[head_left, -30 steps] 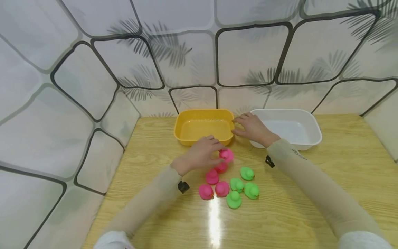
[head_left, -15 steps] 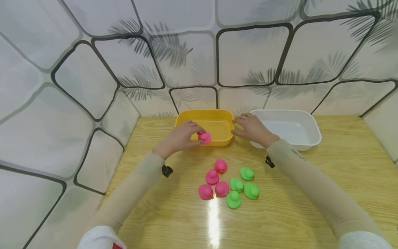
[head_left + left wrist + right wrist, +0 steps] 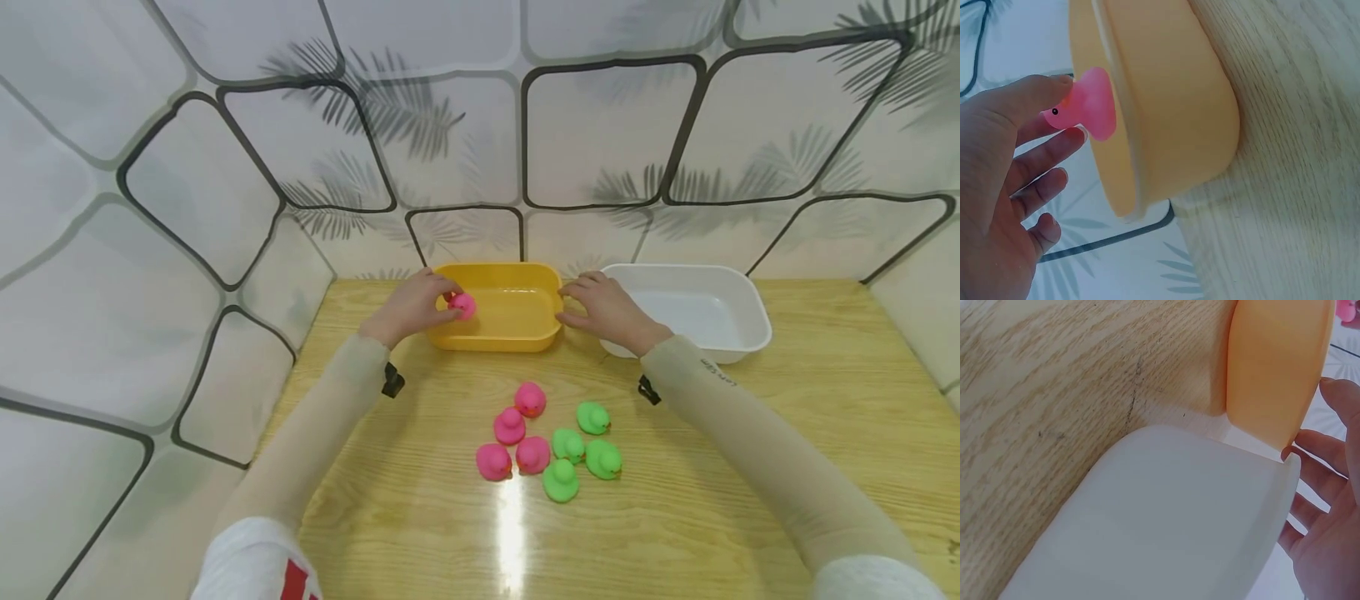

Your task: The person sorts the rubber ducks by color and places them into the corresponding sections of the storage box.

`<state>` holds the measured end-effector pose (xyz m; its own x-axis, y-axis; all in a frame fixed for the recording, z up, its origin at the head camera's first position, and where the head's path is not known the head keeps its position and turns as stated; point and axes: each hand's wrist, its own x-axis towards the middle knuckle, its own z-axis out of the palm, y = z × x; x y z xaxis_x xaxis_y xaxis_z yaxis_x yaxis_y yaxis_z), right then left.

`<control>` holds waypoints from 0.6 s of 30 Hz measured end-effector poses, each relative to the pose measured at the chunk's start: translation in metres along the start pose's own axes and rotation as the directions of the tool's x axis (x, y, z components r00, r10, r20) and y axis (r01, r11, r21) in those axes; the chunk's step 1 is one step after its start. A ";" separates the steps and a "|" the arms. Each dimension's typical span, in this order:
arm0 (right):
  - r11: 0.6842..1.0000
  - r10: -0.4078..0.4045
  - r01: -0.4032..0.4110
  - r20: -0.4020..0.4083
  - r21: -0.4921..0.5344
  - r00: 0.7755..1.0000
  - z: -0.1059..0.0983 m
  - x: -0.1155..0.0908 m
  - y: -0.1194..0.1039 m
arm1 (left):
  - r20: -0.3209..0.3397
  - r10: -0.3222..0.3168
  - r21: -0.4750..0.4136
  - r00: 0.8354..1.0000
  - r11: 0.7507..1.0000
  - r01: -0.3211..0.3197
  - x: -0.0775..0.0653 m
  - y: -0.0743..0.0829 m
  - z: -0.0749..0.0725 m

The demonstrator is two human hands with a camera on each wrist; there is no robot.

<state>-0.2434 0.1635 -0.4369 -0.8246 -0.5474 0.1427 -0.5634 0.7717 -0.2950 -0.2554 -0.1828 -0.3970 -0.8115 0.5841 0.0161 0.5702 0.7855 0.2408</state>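
My left hand (image 3: 411, 307) pinches a pink rubber duck (image 3: 464, 306) between thumb and fingertips. In the head view, the duck overlaps the left end of a yellow plastic tub (image 3: 495, 342). The left wrist view shows the duck (image 3: 1094, 106) right at the tub's rim, its head toward my palm. My right hand (image 3: 611, 312) is at the tub's right end, fingers spread and loosely bent. In the right wrist view, its thumb and fingertips touch the rim of the yellow tub (image 3: 1275, 369). The middle fingers pass close to the corner of a white tub (image 3: 1166, 512).
On the wooden table in front of the tubs lie several pink ducks (image 3: 510, 426) and, to their right, several green ducks (image 3: 567, 447). The white tub (image 3: 701, 308) stands right of the yellow one. A patterned wall (image 3: 600, 133) rises behind both tubs.
My left hand has picked the pink duck from the back of the group and carried it left and away from me to the yellow tub. The right hand has stayed in place.
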 end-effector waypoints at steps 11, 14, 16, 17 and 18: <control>1.000 -0.006 0.006 0.007 0.006 1.000 0.002 0.001 0.000 | 0.052 -0.111 0.104 0.992 0.989 0.105 0.018 -0.009 0.010; 1.000 -0.007 0.007 0.002 0.006 1.000 0.001 0.000 0.000 | 0.086 -0.133 0.121 0.987 0.985 0.122 0.022 -0.008 0.013; 1.000 -0.009 0.009 0.000 0.005 1.000 0.000 0.000 0.000 | 0.106 -0.152 0.133 0.983 0.982 0.137 0.024 -0.006 0.014; 1.000 -0.009 0.009 0.000 0.005 1.000 0.000 0.000 0.000 | 0.113 -0.161 0.146 0.980 0.979 0.144 0.025 -0.005 0.015; 1.000 -0.009 0.009 0.000 0.006 1.000 0.000 0.000 0.000 | 0.116 -0.167 0.159 0.979 0.976 0.147 0.025 -0.005 0.015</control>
<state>-0.2430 0.1636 -0.4367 -0.8194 -0.5544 0.1459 -0.5707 0.7646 -0.2995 -0.2766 -0.1685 -0.4127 -0.8749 0.4647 -0.1367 0.4574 0.8854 0.0829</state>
